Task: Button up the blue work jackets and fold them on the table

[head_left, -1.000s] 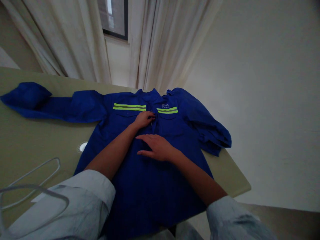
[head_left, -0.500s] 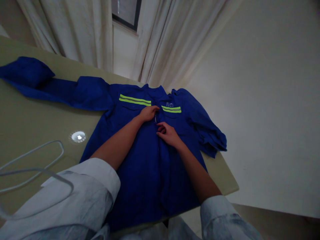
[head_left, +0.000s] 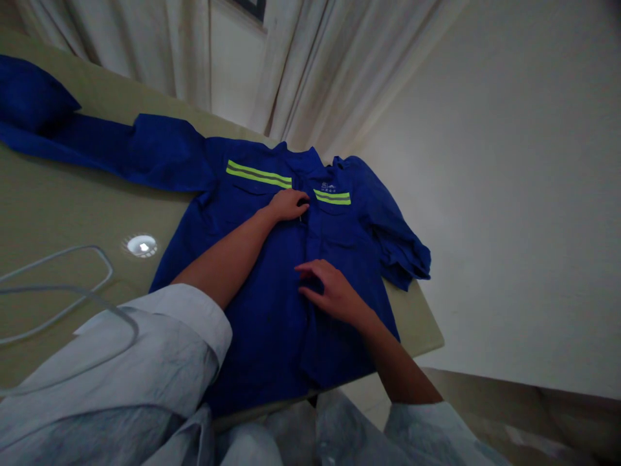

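A blue work jacket (head_left: 272, 278) lies front up on the table, with yellow-green reflective strips across the chest and a small white print on one side. At chest height, my left hand (head_left: 290, 204) rests on the front opening between the strips, its thumb and fingers curled on the edge of the cloth. A short pale, shiny bit shows just below these fingers, too small to make out. Lower down the front opening, my right hand (head_left: 334, 291) is over the jacket, thumb and fingers apart with nothing between them.
The table (head_left: 92, 200) has a bright round reflection on its left part. A pale cable (head_left: 104, 262) loops at the left. Curtains (head_left: 189, 52) hang behind the table, and a pale wall (head_left: 509, 194) rises to the right.
My right hand has moved down the jacket front, away from my left hand, and its fingers have spread. My left hand stays at the chest opening. The view has tilted downward slightly.
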`<state>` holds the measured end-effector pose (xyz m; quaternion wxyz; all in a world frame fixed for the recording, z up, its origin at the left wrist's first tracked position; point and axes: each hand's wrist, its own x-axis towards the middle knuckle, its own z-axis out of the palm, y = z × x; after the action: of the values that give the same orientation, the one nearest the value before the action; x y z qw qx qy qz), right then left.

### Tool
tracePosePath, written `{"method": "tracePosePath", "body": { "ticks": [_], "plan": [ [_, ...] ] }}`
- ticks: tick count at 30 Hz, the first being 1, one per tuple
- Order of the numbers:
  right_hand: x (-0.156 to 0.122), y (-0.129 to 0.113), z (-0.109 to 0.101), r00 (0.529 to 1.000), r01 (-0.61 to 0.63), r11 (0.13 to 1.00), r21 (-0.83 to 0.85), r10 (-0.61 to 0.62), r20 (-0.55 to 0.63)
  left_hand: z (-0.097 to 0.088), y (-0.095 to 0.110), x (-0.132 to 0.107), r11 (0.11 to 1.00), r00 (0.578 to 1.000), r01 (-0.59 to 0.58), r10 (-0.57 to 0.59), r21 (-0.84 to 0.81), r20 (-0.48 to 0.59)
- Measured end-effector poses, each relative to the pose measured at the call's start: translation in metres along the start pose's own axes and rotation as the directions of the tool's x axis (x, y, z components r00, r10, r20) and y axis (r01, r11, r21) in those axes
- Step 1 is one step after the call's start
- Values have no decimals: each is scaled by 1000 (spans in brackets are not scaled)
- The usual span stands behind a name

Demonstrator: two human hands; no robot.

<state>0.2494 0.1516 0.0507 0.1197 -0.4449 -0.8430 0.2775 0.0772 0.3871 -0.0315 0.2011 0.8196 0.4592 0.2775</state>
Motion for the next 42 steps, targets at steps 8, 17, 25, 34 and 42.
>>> {"method": "tracePosePath", "body": {
  "ticks": [8,17,25,34,42],
  "plan": [
    [-68,-31,1,968,-207,978,-20,207,140,4,-1,-1,997,998,-57,56,50,8],
    [-85,-7,-4,958,-286,943,168,284,39,3,-5,1,999,999,45,-45,-15,-4],
    [-37,11,5,960,-219,971,95,232,-155,6,-13,5,995,998,59,-61,-85,-15],
    [83,58,1,973,-94,990,-104,70,-220,7,-14,5,997,999,30,-32,-75,-30],
    [75,68,10,955,6,1000,-15,-10,-297,8,-13,5,998,999,33,-35,-56,-29]
  ]
}}
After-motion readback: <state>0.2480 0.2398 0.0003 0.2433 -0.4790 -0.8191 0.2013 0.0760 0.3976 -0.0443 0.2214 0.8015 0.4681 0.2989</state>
